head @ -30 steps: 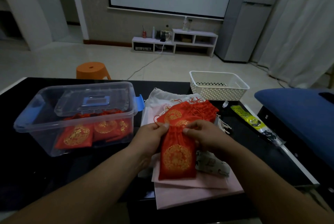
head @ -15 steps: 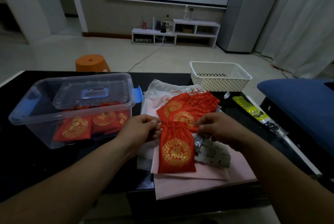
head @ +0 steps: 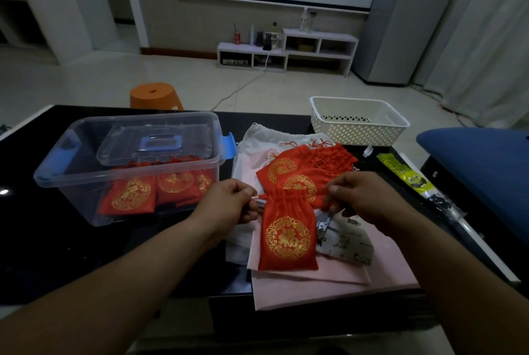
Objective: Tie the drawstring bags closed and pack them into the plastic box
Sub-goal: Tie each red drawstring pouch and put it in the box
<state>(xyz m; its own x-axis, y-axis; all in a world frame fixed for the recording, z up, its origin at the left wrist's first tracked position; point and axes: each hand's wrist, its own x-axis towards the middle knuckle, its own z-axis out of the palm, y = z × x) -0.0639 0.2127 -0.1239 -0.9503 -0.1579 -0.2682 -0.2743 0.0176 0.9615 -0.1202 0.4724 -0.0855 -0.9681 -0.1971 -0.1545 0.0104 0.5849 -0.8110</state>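
A red drawstring bag (head: 287,233) with a gold emblem lies on pink cloth in front of me, its neck gathered tight. My left hand (head: 229,201) pinches the drawstring at the neck's left side. On the right side my right hand (head: 362,197) pinches the other string end. Behind them lies a pile of more red bags (head: 309,167). The clear plastic box (head: 86,180) with blue latches stands at the left, with several red bags (head: 154,191) inside and its lid resting in it.
A white perforated basket (head: 357,125) stands at the table's far right. White, pink and cat-printed cloth bags (head: 346,243) lie under the red ones. A yellow-green packet (head: 406,174) lies at the right edge beside a blue cushion (head: 481,171). An orange stool (head: 156,95) stands behind the table.
Both hands moved apart, pulling the strings sideways, and the bag's neck went from open to cinched tight.
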